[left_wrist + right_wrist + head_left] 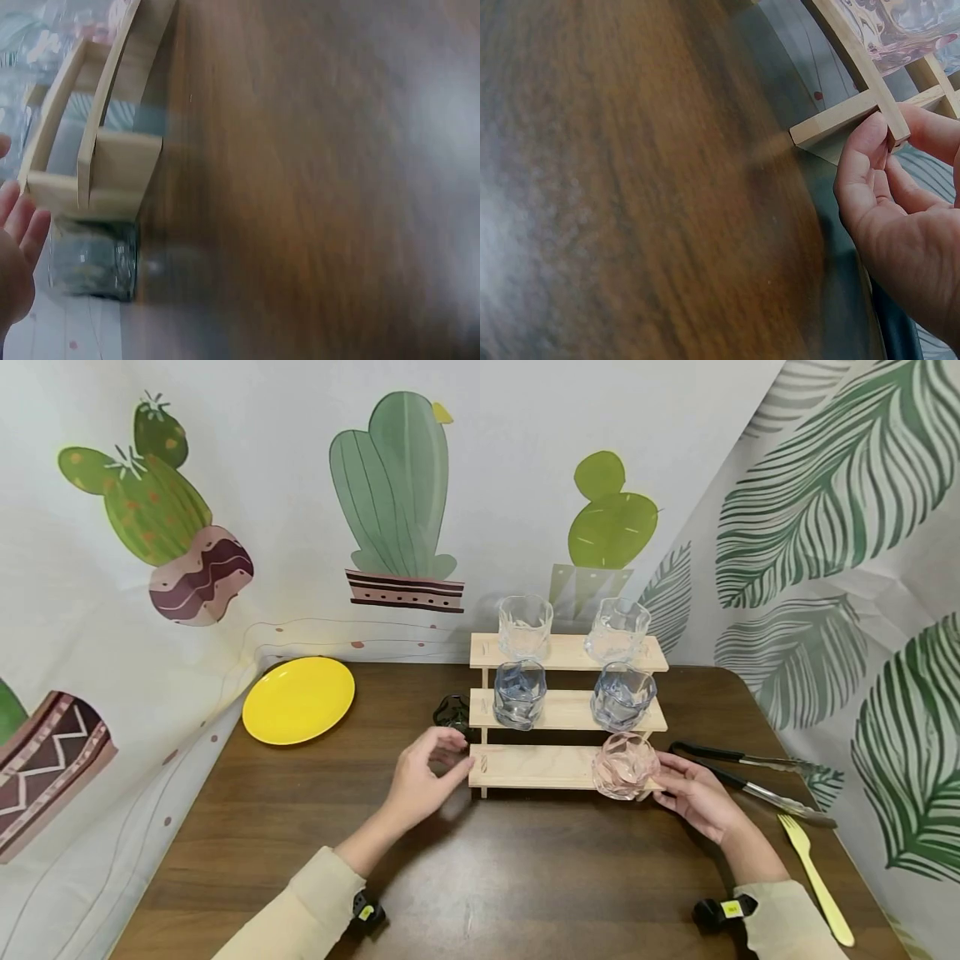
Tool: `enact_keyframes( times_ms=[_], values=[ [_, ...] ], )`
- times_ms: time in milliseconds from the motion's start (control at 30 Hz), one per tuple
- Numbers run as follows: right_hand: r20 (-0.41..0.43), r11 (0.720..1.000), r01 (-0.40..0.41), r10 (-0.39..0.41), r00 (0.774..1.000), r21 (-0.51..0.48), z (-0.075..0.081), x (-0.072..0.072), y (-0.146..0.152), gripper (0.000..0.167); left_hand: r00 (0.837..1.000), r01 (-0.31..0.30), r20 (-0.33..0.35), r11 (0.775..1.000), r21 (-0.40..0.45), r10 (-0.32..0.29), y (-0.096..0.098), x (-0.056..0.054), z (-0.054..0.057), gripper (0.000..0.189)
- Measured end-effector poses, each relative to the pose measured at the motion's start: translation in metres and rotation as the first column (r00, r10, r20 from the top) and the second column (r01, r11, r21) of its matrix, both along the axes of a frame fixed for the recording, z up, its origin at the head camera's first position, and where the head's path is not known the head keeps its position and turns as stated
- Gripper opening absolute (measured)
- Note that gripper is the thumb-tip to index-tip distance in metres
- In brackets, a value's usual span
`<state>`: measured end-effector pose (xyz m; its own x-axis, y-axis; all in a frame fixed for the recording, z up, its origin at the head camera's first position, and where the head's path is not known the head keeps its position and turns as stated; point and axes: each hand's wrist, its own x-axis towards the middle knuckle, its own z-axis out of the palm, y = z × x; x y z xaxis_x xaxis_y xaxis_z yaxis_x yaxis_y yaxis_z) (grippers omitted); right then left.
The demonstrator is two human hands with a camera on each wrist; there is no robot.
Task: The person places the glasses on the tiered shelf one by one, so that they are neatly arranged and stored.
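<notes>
A three-tier wooden display rack (532, 766) stands at the back of the table. Its right front end is pinched between the thumb and fingers of my right hand (701, 797), plainly seen in the right wrist view. My left hand (420, 781) is at the rack's left end, fingers loosely extended and holding nothing; whether its thumb touches the wood I cannot tell. One pink glass (625, 768) sits on the bottom tier's right side. Two blue glasses (519, 697) occupy the middle tier, and two clear glasses (525, 628) the top. Behind my left hand is a dark green glass (94, 259).
On the left of the brown table (300, 827) lies a yellow plate (298, 702). Metal tongs (757, 789) with black handles are right of the rack, close to my right hand. A pale yellow fork (817, 881) lies near the right edge. Patterned cloth hangs behind.
</notes>
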<state>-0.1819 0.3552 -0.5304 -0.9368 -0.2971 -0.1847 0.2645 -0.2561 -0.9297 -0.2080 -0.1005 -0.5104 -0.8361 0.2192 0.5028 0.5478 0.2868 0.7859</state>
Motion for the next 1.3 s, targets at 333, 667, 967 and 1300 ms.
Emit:
enact_keyframes(
  times_ms=[333,667,967,1300],
  values=[
    [0.003,1.0,-0.006,0.006,1.0,0.005,0.0,-0.001,0.001,0.034,0.988,-0.141,0.059,0.989,-0.045,0.143,-0.029,-0.037,-0.008,0.058],
    [-0.01,1.0,-0.009,0.009,1.0,0.007,-0.001,-0.001,0.002,0.034,0.96,0.057,0.276,0.995,-0.08,-0.033,-0.036,-0.069,-0.026,0.094],
    [-0.011,1.0,-0.011,0.011,1.0,0.004,-0.002,0.0,0.001,0.034,0.942,0.136,0.316,0.989,-0.051,-0.113,-0.034,-0.082,-0.032,0.092],
    [-0.008,1.0,-0.007,0.007,1.0,0.019,-0.003,-0.001,0.001,0.033,0.931,0.17,0.331,0.985,-0.021,-0.154,-0.032,-0.09,-0.035,0.089]
  ],
)
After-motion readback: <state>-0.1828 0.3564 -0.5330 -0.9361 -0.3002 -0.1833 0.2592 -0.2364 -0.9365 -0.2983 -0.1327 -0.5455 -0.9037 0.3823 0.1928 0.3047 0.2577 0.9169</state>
